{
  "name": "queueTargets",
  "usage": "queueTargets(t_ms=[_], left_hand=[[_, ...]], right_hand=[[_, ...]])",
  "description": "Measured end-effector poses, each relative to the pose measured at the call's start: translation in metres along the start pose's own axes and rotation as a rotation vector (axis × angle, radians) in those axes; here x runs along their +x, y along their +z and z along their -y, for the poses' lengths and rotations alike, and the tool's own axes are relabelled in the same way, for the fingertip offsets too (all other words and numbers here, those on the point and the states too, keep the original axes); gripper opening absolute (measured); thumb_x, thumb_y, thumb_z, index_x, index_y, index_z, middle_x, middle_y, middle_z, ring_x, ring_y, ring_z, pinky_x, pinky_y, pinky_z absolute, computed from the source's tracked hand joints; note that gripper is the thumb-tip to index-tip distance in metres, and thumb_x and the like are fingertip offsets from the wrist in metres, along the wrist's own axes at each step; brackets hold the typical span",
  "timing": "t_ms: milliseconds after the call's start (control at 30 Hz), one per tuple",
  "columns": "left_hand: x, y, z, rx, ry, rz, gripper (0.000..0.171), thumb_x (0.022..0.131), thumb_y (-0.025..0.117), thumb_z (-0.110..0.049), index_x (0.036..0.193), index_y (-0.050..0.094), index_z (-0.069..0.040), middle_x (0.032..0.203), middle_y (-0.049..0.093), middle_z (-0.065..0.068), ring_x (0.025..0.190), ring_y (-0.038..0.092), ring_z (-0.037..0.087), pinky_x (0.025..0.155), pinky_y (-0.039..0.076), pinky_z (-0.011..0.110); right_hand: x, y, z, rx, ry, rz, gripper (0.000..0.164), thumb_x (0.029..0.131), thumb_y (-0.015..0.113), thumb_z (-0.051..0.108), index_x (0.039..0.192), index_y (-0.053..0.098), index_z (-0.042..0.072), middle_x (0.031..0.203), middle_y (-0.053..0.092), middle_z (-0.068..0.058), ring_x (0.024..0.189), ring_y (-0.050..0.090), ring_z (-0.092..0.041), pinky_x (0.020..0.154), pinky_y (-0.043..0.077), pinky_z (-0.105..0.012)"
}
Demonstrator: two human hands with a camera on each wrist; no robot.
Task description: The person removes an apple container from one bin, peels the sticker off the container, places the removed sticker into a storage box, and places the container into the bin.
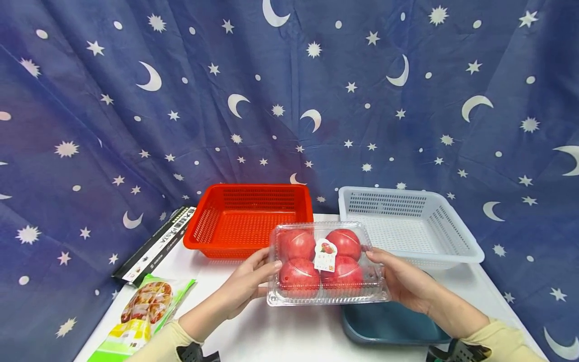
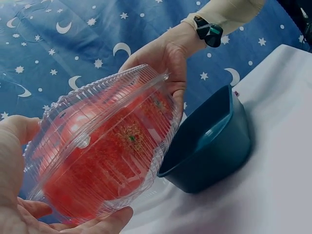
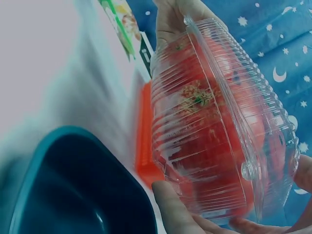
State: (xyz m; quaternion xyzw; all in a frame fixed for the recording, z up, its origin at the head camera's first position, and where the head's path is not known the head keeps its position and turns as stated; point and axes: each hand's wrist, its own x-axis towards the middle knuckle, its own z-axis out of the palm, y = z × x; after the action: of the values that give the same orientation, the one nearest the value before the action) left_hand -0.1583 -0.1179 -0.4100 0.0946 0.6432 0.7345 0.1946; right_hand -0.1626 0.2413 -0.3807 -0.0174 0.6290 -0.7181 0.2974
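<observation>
Both hands hold up a clear plastic clamshell box [image 1: 326,300] in the middle of the head view, raised above the table. Several round red fruits [image 1: 299,275] are packed inside it, and a small white label [image 1: 325,256] sits on the lid. My left hand [image 1: 246,282] grips the box's left end, thumb on the upper side and fingers lower down. At the opposite end, my right hand [image 1: 404,280] grips it in the same way. From the left wrist view, the box's ribbed side [image 2: 109,161] shows and the lid looks closed.
Behind the box stand a red basket [image 1: 249,241] and, to its right, a white basket [image 1: 407,236]. A dark teal basin [image 1: 393,327] lies below at the right. On the left are a black-and-white pasta box [image 1: 156,246] and a green food bag [image 1: 145,317].
</observation>
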Motion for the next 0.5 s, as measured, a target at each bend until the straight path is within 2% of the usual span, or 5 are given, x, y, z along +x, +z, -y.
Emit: queueTargets(t_ms=[300,500], left_hand=[[-0.026,-0.015,0.003,0.005,-0.050,-0.025,0.074,0.101,0.064,-0.029,0.158,0.025,-0.003,0.157,0.033,0.024,0.125,0.057,0.032,0.096,0.055,0.047],[-0.044,-0.027,0.006,-0.010,-0.075,-0.006,0.072,0.104,0.060,-0.028,0.159,0.022,-0.003,0.159,0.030,0.025,0.124,0.058,0.028,0.095,0.055,0.046]], right_hand=[[0.001,0.017,-0.010,0.017,0.042,0.074,0.074,0.107,0.048,0.041,0.159,0.010,0.005,0.126,0.063,-0.017,0.110,0.067,-0.029,0.091,0.057,-0.047],[0.004,0.032,-0.017,-0.009,0.065,0.090,0.076,0.106,0.050,0.039,0.160,0.009,0.005,0.130,0.061,-0.017,0.112,0.065,-0.030,0.090,0.058,-0.047]])
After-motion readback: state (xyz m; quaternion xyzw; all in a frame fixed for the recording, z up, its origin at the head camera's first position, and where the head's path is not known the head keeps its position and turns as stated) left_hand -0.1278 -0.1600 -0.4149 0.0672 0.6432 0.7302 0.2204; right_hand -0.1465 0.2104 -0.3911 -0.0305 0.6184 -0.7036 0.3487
